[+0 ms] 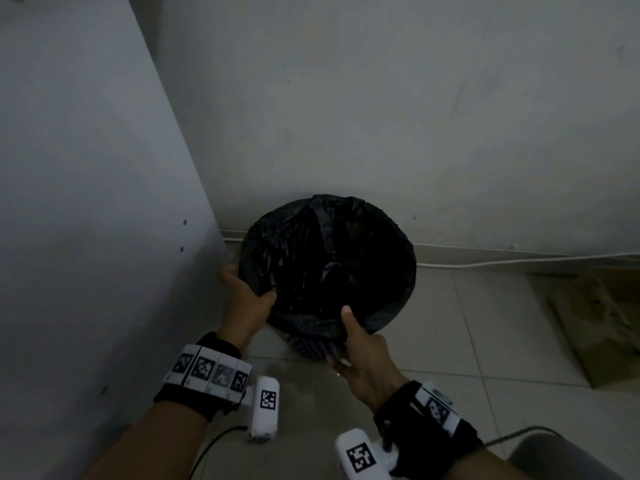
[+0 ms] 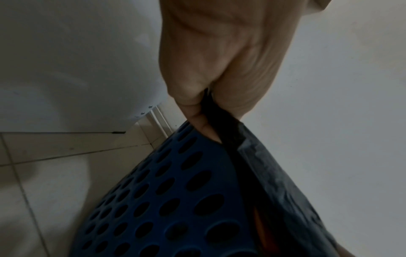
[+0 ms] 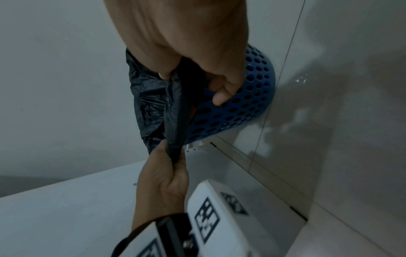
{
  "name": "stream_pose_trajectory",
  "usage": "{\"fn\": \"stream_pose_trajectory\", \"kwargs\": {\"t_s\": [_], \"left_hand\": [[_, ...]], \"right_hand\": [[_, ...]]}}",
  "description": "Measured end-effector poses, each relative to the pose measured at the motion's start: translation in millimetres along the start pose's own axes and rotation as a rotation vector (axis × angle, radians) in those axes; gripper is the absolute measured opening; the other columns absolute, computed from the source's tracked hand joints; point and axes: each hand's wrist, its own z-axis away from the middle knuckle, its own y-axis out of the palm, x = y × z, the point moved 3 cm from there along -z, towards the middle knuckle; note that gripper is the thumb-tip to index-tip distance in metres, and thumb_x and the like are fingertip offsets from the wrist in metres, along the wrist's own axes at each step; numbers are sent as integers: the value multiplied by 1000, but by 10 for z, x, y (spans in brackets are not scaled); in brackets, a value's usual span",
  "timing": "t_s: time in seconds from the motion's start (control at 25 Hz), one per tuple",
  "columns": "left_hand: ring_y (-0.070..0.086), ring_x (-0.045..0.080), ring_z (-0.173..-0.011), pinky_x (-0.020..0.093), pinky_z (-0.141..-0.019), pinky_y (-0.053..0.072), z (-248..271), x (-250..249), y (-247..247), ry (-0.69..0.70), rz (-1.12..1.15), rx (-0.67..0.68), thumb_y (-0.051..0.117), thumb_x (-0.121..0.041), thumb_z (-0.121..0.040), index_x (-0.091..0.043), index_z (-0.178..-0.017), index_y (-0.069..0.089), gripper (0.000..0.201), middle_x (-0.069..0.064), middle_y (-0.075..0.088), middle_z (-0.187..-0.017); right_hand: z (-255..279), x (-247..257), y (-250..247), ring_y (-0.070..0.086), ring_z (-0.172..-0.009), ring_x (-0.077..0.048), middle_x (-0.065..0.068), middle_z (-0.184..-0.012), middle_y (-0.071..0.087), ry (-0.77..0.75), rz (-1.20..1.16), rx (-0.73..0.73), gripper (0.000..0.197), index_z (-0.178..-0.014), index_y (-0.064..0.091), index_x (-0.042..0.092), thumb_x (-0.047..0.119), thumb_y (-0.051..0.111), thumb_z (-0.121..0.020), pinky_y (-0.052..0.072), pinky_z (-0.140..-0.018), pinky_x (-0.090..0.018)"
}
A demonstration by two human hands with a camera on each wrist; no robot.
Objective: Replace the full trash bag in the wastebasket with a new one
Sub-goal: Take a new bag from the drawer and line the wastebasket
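Note:
A blue perforated wastebasket (image 1: 313, 351) stands on the floor in a corner, lined with a black trash bag (image 1: 329, 258) folded over its rim. My left hand (image 1: 263, 299) pinches the bag's edge at the near-left rim, thumb on top. At the near rim my right hand (image 1: 341, 336) holds the edge, thumb over it and fingers on the basket wall below. In the left wrist view the left hand (image 2: 204, 100) nips the black plastic (image 2: 274, 182) above the basket (image 2: 175, 200). The right wrist view shows the right hand (image 3: 191, 81) and left hand (image 3: 173, 156) stretching the bag's edge (image 3: 149, 104) beside the basket (image 3: 241, 104).
A white cabinet panel (image 1: 86, 202) rises close on the left, and the wall (image 1: 381, 98) stands right behind the basket. A white cable (image 1: 519, 261) runs along the baseboard. Flattened cardboard (image 1: 595, 317) lies on the tiled floor (image 1: 467, 341) at right.

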Motion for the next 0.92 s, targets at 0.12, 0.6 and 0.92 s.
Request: {"fn": "stream_pose_trajectory", "kwargs": {"t_s": [0.12,0.6,0.92], "left_hand": [[46,18,-102,25,-87,40,5,-49,-45,-22,6,-8,67,3,-82,-7,-125,19,65,7,39,-119],[62,20,-107,32,-82,51,754,127,562,-515,704,279,55,-40,-94,-20,-138,47,49,5,62,-126],[62,15,-104,25,-75,50,575,234,467,-414,731,89,46,-35,-99,-18,-141,43,46,5,56,-136]], "right_hand": [[-10,96,-58,65,-75,-19,-6,-94,69,-45,-49,-6,28,-103,64,6,29,68,-88,53,-51,-24],[-158,13,102,68,-105,-23,-7,-119,70,-87,-74,270,36,-127,60,9,24,61,-93,56,-84,-35],[-337,286,-21,65,-71,-13,-4,-93,72,-163,-50,87,34,-102,66,4,36,61,-92,51,-55,-23]]}}
